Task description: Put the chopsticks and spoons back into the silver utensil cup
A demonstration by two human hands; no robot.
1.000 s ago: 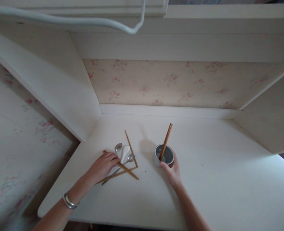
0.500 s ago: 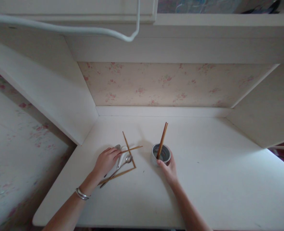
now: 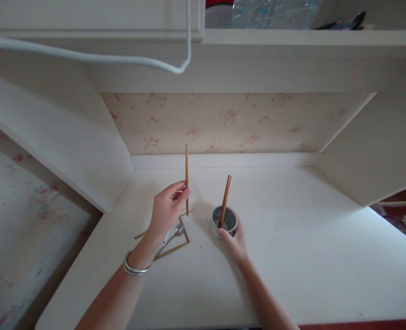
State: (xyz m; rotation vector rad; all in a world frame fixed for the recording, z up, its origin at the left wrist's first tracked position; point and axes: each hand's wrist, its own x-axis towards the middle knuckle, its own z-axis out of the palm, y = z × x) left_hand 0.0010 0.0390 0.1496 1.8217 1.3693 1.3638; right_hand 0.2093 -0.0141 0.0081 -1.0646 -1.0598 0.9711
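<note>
My left hand (image 3: pixel 168 204) is closed on a wooden chopstick (image 3: pixel 186 165), held upright above the table. Under that hand and wrist lie more chopsticks (image 3: pixel 171 251), a metal spoon (image 3: pixel 178 230) and a white spoon (image 3: pixel 166 238), all partly hidden. My right hand (image 3: pixel 235 240) wraps round the front and right side of a round metal cup (image 3: pixel 214 224), which stands on the table. A pair of chopsticks (image 3: pixel 225 199) leans upright inside the cup, near my right thumb.
The white tabletop (image 3: pixel 302 256) is bounded by side panels and a flower-patterned back wall (image 3: pixel 223 121). A white cable (image 3: pixel 120 59) hangs across the upper left, in front of the cabinet. Above, an open shelf (image 3: pixel 275 36) holds clear plastic packages.
My left hand has picked a chopstick up from the pile and raised it upright, moving up and to the right. My right hand still holds the cup. The view has shifted slightly.
</note>
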